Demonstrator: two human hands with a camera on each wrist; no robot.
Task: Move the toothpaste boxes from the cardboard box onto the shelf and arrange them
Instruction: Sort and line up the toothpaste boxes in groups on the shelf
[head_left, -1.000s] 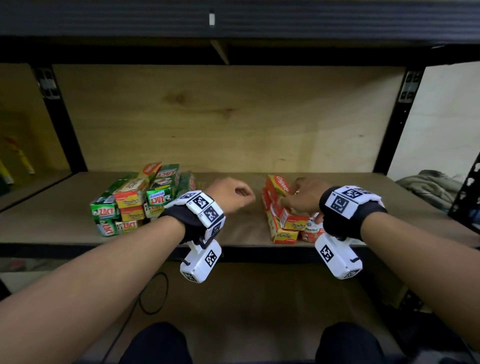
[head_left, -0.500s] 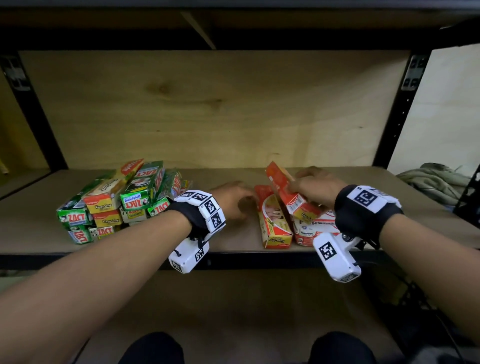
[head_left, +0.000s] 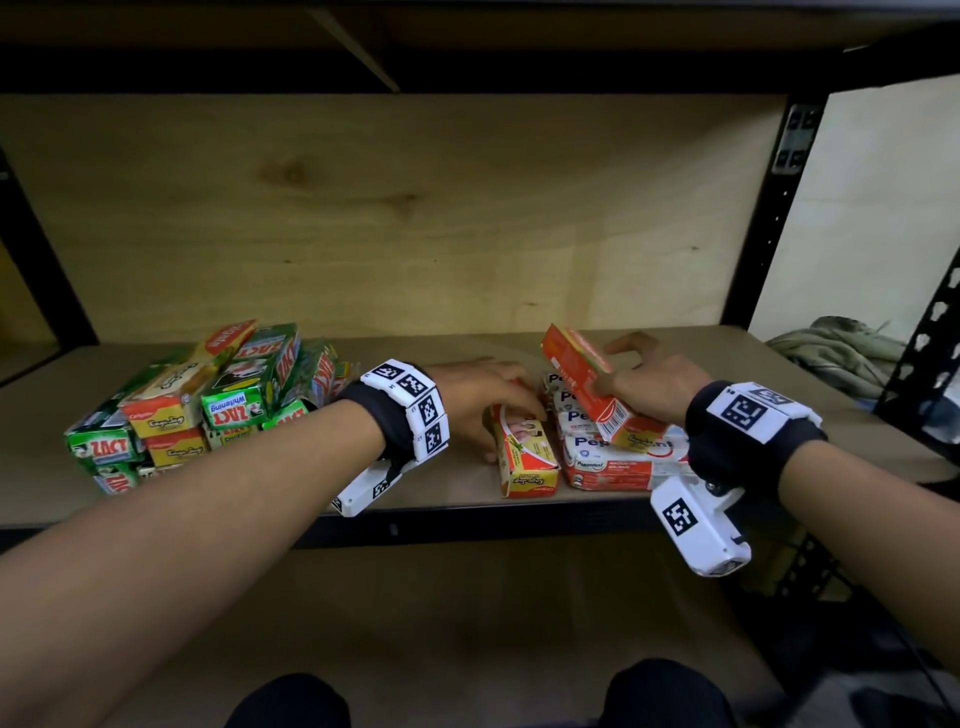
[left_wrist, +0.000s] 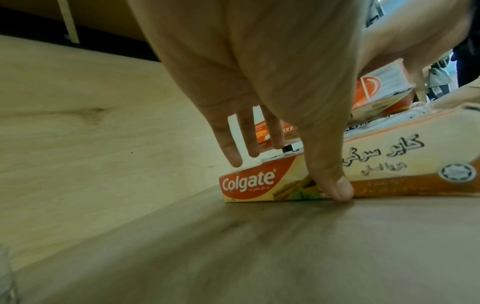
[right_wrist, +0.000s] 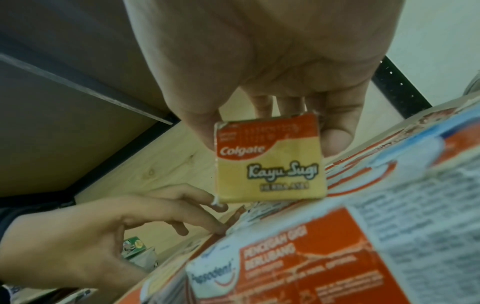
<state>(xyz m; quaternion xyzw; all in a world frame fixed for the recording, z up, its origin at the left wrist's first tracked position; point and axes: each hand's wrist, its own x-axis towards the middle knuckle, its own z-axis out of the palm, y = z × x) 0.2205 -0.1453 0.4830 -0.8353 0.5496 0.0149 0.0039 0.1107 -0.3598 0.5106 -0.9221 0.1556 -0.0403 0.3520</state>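
The right hand (head_left: 652, 382) pinches a Colgate Kayu Sugi box (head_left: 584, 384) between thumb and fingers, its grip clamped on it, tilted above the stack of Pepsodent boxes (head_left: 608, 457) at the shelf's right. The left hand (head_left: 480, 397) lies on a second Colgate box (head_left: 524, 457) standing just left of that stack, fingers straight over its top and thumb down its side. Far left sits a heap of green ZACT and yellow Colgate boxes (head_left: 208, 405). The wooden shelf (head_left: 441, 483) has a plywood back panel (head_left: 415, 218) and black steel posts (head_left: 769, 208); crumpled cloth (head_left: 836, 353) lies beyond at right. Compared with half a second ago, the lifted box is higher and the left hand now touches its box.
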